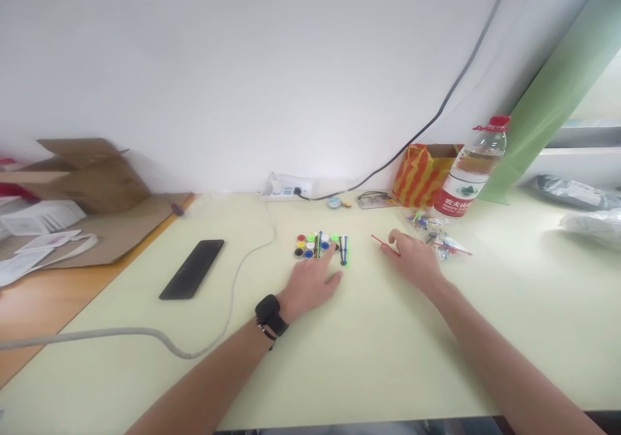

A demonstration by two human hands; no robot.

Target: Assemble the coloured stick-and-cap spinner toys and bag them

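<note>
My left hand [311, 283], with a black watch [272, 314] at its wrist, rests over the near side of a group of small colored round pieces [309, 245]. Its index finger is stretched among them and the thumb stands apart; the other fingertips are partly hidden. Thin sticks in blue, green and black [345, 250] lie upright in the view, beside and between the round pieces. To the right, my right hand [414, 258] pinches a thin red stick [380, 240], which points away to the left. Past that hand lies a pile of mixed small plastic parts [444, 244] on clear bags.
A black phone [192, 270] and a grey cable [233, 286] lie on the left. Behind my right hand stand a water bottle [470, 173] and a red-yellow striped bag [417, 175]. A power strip [287, 186] sits by the wall; a cardboard box [97, 176] is far left.
</note>
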